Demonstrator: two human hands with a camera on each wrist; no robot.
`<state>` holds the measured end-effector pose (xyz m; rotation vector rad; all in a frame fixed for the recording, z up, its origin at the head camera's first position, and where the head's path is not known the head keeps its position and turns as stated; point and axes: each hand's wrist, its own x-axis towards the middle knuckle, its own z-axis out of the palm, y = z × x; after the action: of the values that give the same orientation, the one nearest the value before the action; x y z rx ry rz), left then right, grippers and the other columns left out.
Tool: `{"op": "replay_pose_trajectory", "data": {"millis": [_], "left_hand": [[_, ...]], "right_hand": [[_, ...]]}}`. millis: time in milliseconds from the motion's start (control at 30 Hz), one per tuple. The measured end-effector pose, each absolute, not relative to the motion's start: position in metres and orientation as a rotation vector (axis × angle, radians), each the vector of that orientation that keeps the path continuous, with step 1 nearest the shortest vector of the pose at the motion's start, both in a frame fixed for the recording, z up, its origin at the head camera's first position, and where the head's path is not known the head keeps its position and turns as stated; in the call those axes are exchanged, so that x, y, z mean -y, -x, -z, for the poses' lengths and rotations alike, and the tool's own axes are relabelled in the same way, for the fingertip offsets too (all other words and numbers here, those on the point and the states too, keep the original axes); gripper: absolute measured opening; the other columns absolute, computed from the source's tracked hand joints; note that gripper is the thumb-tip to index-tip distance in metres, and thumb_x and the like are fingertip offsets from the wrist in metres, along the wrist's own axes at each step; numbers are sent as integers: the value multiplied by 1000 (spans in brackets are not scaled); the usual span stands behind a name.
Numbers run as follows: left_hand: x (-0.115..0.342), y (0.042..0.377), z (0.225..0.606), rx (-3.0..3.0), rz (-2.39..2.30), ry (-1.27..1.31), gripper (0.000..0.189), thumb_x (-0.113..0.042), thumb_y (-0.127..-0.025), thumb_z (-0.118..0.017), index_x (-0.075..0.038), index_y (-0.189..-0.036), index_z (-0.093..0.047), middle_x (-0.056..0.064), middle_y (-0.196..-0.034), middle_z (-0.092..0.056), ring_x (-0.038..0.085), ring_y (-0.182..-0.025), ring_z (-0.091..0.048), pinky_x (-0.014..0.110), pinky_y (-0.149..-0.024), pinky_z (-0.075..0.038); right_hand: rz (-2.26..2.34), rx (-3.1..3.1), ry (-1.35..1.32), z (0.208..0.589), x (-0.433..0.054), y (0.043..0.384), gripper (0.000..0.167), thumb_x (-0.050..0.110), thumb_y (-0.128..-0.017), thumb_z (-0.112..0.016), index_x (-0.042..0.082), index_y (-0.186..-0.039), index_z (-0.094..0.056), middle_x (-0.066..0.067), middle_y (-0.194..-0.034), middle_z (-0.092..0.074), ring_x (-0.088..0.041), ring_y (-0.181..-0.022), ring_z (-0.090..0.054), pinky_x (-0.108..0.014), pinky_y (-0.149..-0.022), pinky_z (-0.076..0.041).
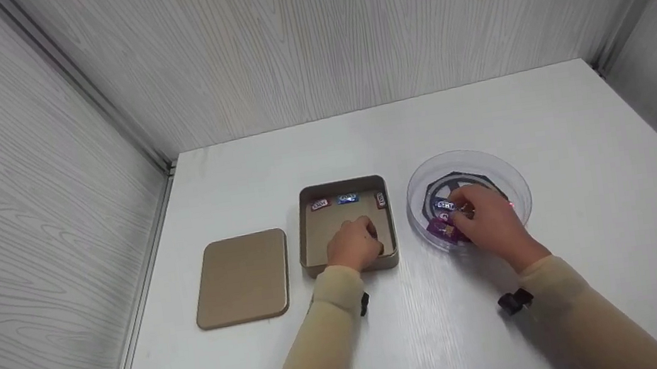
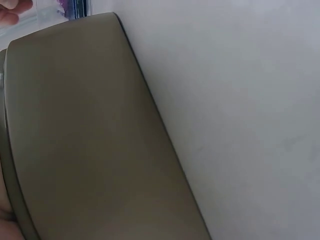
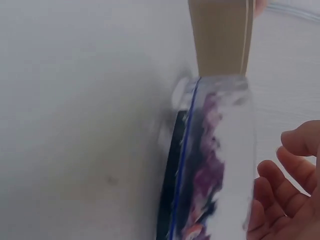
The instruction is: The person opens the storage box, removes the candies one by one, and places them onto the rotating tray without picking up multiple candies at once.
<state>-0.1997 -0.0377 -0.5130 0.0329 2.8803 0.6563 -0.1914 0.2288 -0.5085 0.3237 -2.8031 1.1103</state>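
Note:
My left hand (image 1: 354, 246) reaches into an open gold-brown tin (image 1: 317, 233), fingers bent down near its front right corner; what is under the fingertips is hidden. Along the tin's far side lie a red-wrapped candy (image 1: 319, 204), a blue-wrapped candy (image 1: 347, 198) and a dark red candy (image 1: 380, 200). My right hand (image 1: 489, 220) is over a clear round dish (image 1: 513, 176), fingertips close to a blue candy (image 1: 445, 206) and a purple candy (image 1: 442, 231). In the right wrist view its fingers (image 3: 287, 192) are loosely bent, thumb apart, with nothing visible between them.
A gold-brown square lid (image 1: 242, 278) lies flat left of the tin. A dark wheel-like emblem (image 1: 435, 188) shows within the dish. White table (image 1: 311, 152) with wood-patterned panels (image 1: 309, 41) at the back and sides.

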Motion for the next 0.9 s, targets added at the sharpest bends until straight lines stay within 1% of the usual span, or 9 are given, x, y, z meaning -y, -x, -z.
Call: {"op": "replay_pose_trajectory", "data": {"millis": [100,233,333,433,567,667,733,800,900], "left_hand": [[37,201,514,-2869,-671,-11,26,-24,-86,-73,-17,-110,-66,1,-97,-58,20,-87,-56,42,-77,-48],[36,202,514,-2840,-711,39,40,-24,-86,-74,-14,-122,-63,4,-104,-65,22,-92,-60,44,-84,-50],[35,203,513,-2824,-718,57,43,-25,-85,-74,-13,-125,-61,6,-107,-68,24,-95,-62,45,-86,-50],[35,204,513,-2824,-687,44,36,-23,-86,-71,-13,-120,-64,4,-107,-68,23,-95,-62,44,-84,-50],[34,204,515,-2845,-660,23,24,-18,-89,-66,-14,-112,-69,1,-101,-69,20,-89,-61,43,-80,-51],[35,203,518,-2886,-685,5,16,-19,-92,-65,-17,-106,-70,-1,-97,-68,19,-87,-61,43,-79,-51],[35,202,520,-2917,-722,-12,13,-22,-95,-64,-18,-106,-70,-1,-98,-67,19,-90,-62,43,-80,-51],[37,202,521,-2947,-762,-37,16,-26,-98,-62,-19,-109,-71,-1,-102,-66,18,-94,-62,43,-83,-51],[41,200,520,-2975,-848,-60,19,-27,-102,-59,-19,-114,-70,0,-107,-64,19,-100,-62,42,-87,-51]], "right_hand": [[-1122,2760,-377,506,-222,188,25,13,-93,-67,4,-115,-66,-10,-105,-65,-26,-96,-59,-47,-87,-50],[-1185,2740,-405,503,-213,181,23,15,-93,-67,6,-114,-66,-7,-105,-65,-24,-95,-58,-44,-88,-51],[-1231,2722,-409,501,-208,177,22,16,-92,-68,9,-113,-66,-4,-105,-64,-23,-95,-58,-42,-89,-51],[-1250,2699,-446,501,-203,173,22,14,-92,-68,9,-112,-66,-3,-105,-63,-23,-95,-58,-42,-88,-50],[-1242,2698,-494,501,-195,169,21,12,-91,-70,10,-111,-67,-2,-105,-65,-20,-95,-59,-42,-88,-52],[-1239,2723,-507,500,-190,166,21,13,-91,-70,10,-112,-68,-1,-105,-65,-19,-96,-59,-41,-88,-52],[-1237,2741,-511,500,-187,165,22,14,-92,-70,10,-113,-68,0,-105,-65,-18,-97,-59,-42,-87,-52],[-1236,2752,-507,500,-184,163,22,16,-92,-70,10,-113,-68,0,-105,-64,-18,-97,-59,-41,-87,-52],[-1235,2757,-510,502,-181,161,22,16,-92,-70,10,-113,-68,0,-106,-65,-18,-98,-59,-41,-88,-51]]}}
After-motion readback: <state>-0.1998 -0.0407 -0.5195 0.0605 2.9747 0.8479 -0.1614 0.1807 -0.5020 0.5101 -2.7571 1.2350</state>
